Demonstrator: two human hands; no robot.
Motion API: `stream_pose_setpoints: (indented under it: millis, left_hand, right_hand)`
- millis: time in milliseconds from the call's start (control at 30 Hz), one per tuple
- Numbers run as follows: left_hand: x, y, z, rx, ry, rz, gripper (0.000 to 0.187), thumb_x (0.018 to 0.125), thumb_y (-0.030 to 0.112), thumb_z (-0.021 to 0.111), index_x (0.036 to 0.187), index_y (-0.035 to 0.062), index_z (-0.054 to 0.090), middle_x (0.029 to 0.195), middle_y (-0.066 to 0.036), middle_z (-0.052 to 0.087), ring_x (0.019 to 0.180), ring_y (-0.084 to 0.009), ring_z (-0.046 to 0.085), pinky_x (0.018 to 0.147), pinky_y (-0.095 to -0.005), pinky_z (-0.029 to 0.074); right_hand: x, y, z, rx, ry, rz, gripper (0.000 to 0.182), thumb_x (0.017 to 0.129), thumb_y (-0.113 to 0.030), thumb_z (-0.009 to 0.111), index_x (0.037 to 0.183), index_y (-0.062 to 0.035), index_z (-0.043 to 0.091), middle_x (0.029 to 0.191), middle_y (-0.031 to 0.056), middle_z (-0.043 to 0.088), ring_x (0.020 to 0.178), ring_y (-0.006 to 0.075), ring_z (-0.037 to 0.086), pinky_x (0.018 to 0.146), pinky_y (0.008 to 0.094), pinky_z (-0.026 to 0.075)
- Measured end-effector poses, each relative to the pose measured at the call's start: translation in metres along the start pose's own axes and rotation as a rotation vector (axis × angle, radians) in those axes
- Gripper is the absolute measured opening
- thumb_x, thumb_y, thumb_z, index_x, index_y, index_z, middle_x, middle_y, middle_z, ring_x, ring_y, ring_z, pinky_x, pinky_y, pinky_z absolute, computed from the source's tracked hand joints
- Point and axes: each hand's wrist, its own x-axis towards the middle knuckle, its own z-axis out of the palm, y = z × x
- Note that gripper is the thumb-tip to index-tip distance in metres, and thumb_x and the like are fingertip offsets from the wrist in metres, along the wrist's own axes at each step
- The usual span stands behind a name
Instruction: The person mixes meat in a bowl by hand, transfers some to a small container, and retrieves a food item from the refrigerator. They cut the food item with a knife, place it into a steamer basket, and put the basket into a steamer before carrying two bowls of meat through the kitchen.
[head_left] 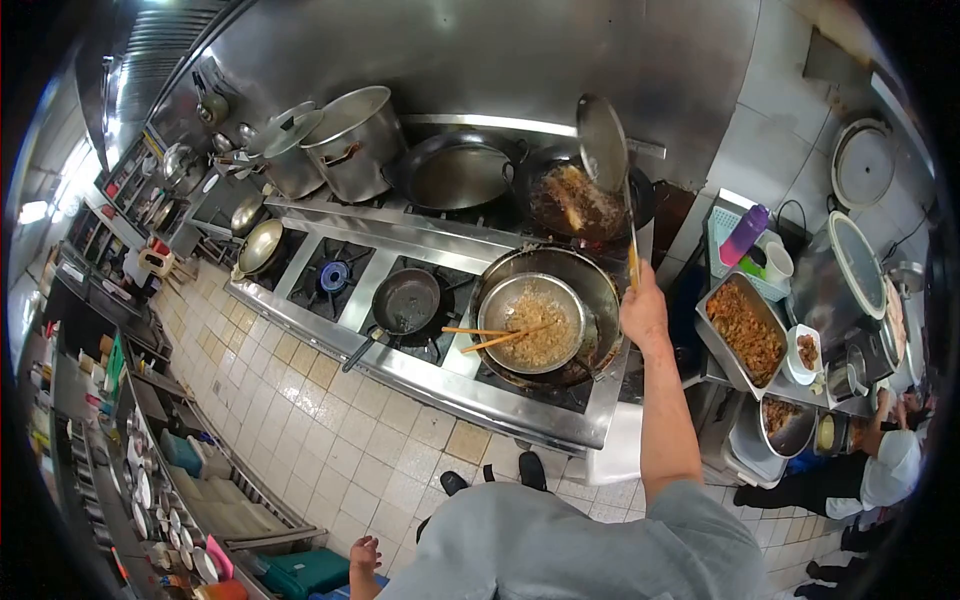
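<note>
My right hand [643, 305] is closed around the wooden handle of a long skimmer. The skimmer's broad round head [600, 143] stands tilted on edge over a dark wok [638, 205], where browned food [569, 198] lies in dark oil. Nearer to me, a steel bowl [497, 352] sits inside a large pan [487, 273], holding pale brown crumbly bits [535, 311]. Wooden chopsticks [490, 340] rest across the bowl. Low at my side, my left hand [365, 553] has loosely bent fingers, with nothing visible in it.
Left on the stove are a small frying pan [408, 300] and a lit burner [333, 276]. Behind stand another wok [455, 177] and tall pots [352, 140]. A food-filled tray [707, 310] and a purple bottle [745, 235] are at right. Another person [893, 465] works at far right.
</note>
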Motion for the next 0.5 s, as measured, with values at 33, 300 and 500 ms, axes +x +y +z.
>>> stream_pose_setpoints:
  millis: [33, 300, 500]
  left_hand:
    - [-0.007, 0.002, -0.003, 0.052, 0.001, -0.012, 0.055, 0.094, 0.025, 0.064, 0.141, 0.0016, 0.048, 0.106, -0.009, 0.064, 0.082, -0.0289, 0.065, 0.07, -0.0552, 0.056]
    - [-0.019, -0.013, -0.026, 0.015, 0.0, -0.09, 0.052, 0.094, 0.029, 0.064, 0.141, 0.0101, 0.052, 0.116, -0.01, 0.065, 0.092, -0.029, 0.065, 0.072, -0.048, 0.054]
    - [0.044, -0.06, -0.066, -0.022, -0.085, 0.02, 0.053, 0.093, 0.03, 0.063, 0.142, 0.0115, 0.052, 0.119, -0.01, 0.065, 0.095, -0.0297, 0.064, 0.076, -0.0512, 0.053]
  right_hand:
    - [-0.001, 0.001, -0.003, 0.057, 0.021, 0.008, 0.059, 0.091, -0.006, 0.051, 0.148, -0.0074, 0.038, 0.115, 0.0286, 0.066, 0.11, 0.0451, 0.063, 0.095, 0.0499, 0.049]
    - [-0.086, -0.016, 0.014, 0.929, -0.124, 0.263, 0.009, 0.098, -0.011, 0.053, 0.099, -0.0057, 0.045, 0.076, 0.0056, 0.053, 0.047, 0.0149, 0.052, 0.04, 0.0305, 0.043]
    - [-0.281, -0.055, 0.05, 0.945, -0.302, 0.454, 0.023, 0.099, -0.013, 0.058, 0.115, -0.005, 0.045, 0.079, 0.0061, 0.055, 0.048, 0.0151, 0.053, 0.043, 0.0298, 0.045]
